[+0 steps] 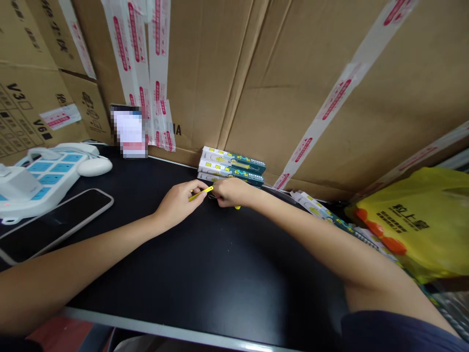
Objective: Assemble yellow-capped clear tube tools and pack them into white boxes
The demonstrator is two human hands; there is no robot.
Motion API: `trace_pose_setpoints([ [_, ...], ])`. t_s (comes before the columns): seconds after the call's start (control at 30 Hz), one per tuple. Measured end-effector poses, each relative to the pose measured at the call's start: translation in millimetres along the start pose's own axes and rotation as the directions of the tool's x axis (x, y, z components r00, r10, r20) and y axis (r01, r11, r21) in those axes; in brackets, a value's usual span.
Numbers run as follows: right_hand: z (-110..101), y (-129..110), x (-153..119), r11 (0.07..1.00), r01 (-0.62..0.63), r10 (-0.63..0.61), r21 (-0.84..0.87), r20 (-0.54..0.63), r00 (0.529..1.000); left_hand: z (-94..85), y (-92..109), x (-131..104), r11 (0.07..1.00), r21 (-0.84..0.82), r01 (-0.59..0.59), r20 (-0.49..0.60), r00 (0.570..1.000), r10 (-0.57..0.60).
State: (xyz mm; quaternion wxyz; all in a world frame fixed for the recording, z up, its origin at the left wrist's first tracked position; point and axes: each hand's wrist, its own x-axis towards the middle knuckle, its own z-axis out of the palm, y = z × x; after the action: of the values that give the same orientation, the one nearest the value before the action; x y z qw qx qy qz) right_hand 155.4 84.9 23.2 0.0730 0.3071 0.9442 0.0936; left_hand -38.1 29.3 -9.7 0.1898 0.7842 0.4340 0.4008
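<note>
Near the stacked white-and-green cardboard boxes, the left hand pinches 1 slim yellow plastic strip, unboxed; the right hand curls, its grip unclear.

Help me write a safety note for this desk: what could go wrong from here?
The thin bent wire shows close to the fingers of the right hand, so it might prick or snag them. The left hand pinches a narrow yellow strip, which could slip out. The stacked boxes lie just behind the right hand, so a careless push might topple them.
</note>
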Motion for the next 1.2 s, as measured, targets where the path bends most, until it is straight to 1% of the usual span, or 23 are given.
trace_pose_setpoints([
  [0.03,0,0,-4,0.995,-0.024,0.030,0.100,-0.055,0.998,-0.2,1,0,1.000,-0.013,0.014,0.012,1.000,-0.014],
  [0.07,1,-2,-9,0.970,-0.044,0.075,0.241,-0.120,0.990,-0.1,1,0,0.999,-0.026,0.031,0.028,0.999,-0.030],
  [0.1,2,-5,-15,0.911,-0.052,0.135,0.408,-0.177,0.975,0.4,2,-1,0.998,-0.037,0.047,0.046,0.998,-0.046],
  [0.13,3,-9,-22,0.813,-0.032,0.189,0.581,-0.212,0.959,1.3,3,-2,0.997,-0.049,0.059,0.066,0.996,-0.055],
  [0.17,5,-15,-29,0.667,-0.001,0.240,0.745,-0.214,0.947,2.7,5,-4,0.996,-0.069,0.060,0.092,0.994,-0.054],
  [0.2,8,-23,-37,0.473,0.014,0.278,0.881,-0.164,0.947,4.4,7,-6,0.994,-0.101,0.053,0.126,0.991,-0.040],
  [0.23,11,-31,-45,0.272,0.005,0.289,0.962,-0.086,0.953,6.4,9,-8,0.990,-0.139,0.040,0.165,0.986,-0.016],
  [0.27,14,-40,-52,0.104,-0.009,0.274,0.995,-0.020,0.962,8.6,12,-11,0.981,-0.192,0.022,0.210,0.977,0.020],
  [0.3,18,-49,-59,-0.030,-0.017,0.254,0.999,0.024,0.967,10.7,15,-14,0.972,-0.235,0.015,0.257,0.965,0.047],
  [0.33,21,-57,-65,-0.138,-0.022,0.245,0.990,0.055,0.968,12.9,18,-17,0.965,-0.260,0.018,0.282,0.958,0.058],
  [0.37,24,-64,-70,-0.219,-0.021,0.244,0.975,0.076,0.967,14.8,20,-19,0.962,-0.271,0.030,0.299,0.953,0.054],
  [0.43,29,-75,-77,-0.317,-0.010,0.252,0.948,0.095,0.963,18.1,24,-23,0.951,-0.301,0.071,0.320,0.947,0.031],
  [0.5,33,-80,-81,-0.359,-0.001,0.265,0.933,0.103,0.959,20.6,25,-25,0.932,-0.347,0.108,0.339,0.941,0.017],
  [0.63,37,-81,-80,-0.390,0.001,0.273,0.921,0.115,0.955,23.9,24,-25,0.895,-0.424,0.140,0.380,0.924,0.035],
  [0.7,38,-81,-79,-0.388,0.005,0.277,0.922,0.111,0.955,24.6,26,-25,0.892,-0.425,0.152,0.390,0.920,0.029],
  [0.8,39,-81,-80,-0.356,0.019,0.278,0.934,0.087,0.957,23.0,29,-25,0.912,-0.384,0.143,0.396,0.918,0.023],
  [0.83,39,-81,-80,-0.341,0.032,0.289,0.940,0.072,0.955,21.6,30,-25,0.924,-0.362,0.121,0.396,0.918,0.034],
  [0.9,39,-81,-82,-0.294,0.067,0.328,0.953,0.035,0.944,18.1,32,-25,0.958,-0.283,0.043,0.401,0.913,0.078],
  [0.97,39,-82,-83,-0.203,0.079,0.365,0.976,0.000,0.931,14.7,31,-24,0.988,-0.135,-0.070,0.418,0.900,0.121],
  [1.03,38,-83,-84,-0.090,0.055,0.375,0.994,-0.017,0.927,12.8,30,-24,0.988,-0.006,-0.156,0.448,0.882,0.142],
  [1.1,38,-85,-84,-0.008,0.027,0.375,1.000,-0.023,0.927,12.7,29,-24,0.981,0.044,-0.188,0.474,0.869,0.145],
  [1.17,39,-87,-84,0.021,0.022,0.371,1.000,-0.028,0.928,13.6,28,-24,0.983,0.029,-0.184,0.483,0.863,0.147],
  [1.2,39,-87,-84,0.016,0.024,0.373,1.000,-0.029,0.928,14.2,28,-25,0.986,0.005,-0.165,0.487,0.862,0.142],
])
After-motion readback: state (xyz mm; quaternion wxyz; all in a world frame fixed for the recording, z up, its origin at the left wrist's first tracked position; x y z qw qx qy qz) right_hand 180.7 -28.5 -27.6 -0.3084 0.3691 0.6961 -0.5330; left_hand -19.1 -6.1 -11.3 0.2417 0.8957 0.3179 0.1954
